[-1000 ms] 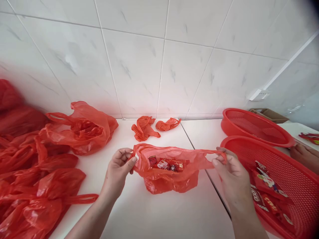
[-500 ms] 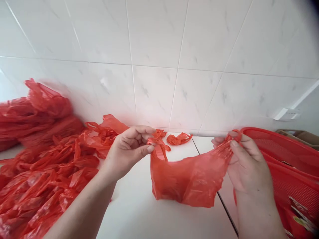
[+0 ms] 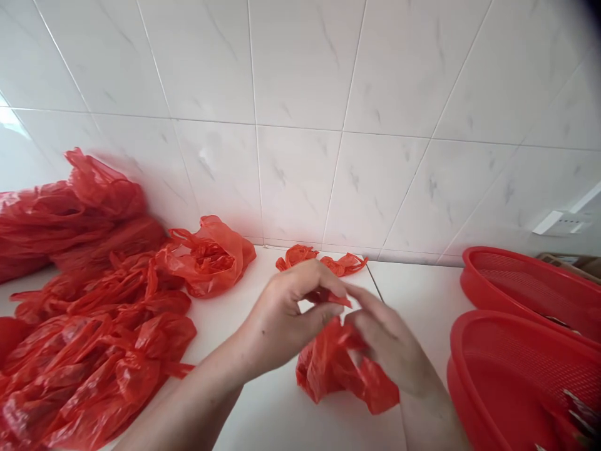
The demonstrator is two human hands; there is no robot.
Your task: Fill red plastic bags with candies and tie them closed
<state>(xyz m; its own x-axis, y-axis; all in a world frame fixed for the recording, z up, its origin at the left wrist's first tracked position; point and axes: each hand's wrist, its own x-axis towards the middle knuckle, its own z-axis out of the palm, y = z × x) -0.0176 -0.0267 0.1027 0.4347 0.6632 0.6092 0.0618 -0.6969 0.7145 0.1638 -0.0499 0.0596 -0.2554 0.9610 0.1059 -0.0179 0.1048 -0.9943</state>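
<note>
blocked left: bag heap (image 3: 107, 357) | centre: held bag (image 3: 322, 369) | right: baskets (image 3: 488, 369) | back: wall (image 3: 300, 181) | gap: tabletop (image 3: 422, 288) beside baskets

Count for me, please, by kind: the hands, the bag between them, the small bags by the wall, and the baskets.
Hands: 2 (left hand, right hand)
Bag between them: 1
Small bags: 2 (left one, right one)
Baskets: 2 (rear one, front one)
Total: 7

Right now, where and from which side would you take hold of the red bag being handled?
Probably by its bunched top, pinched from above: the red bag narrows upward there, giving a compact handful, while its crumpled lower part spreads wider and looks limp. Blur hides the handles' exact lie.
</note>
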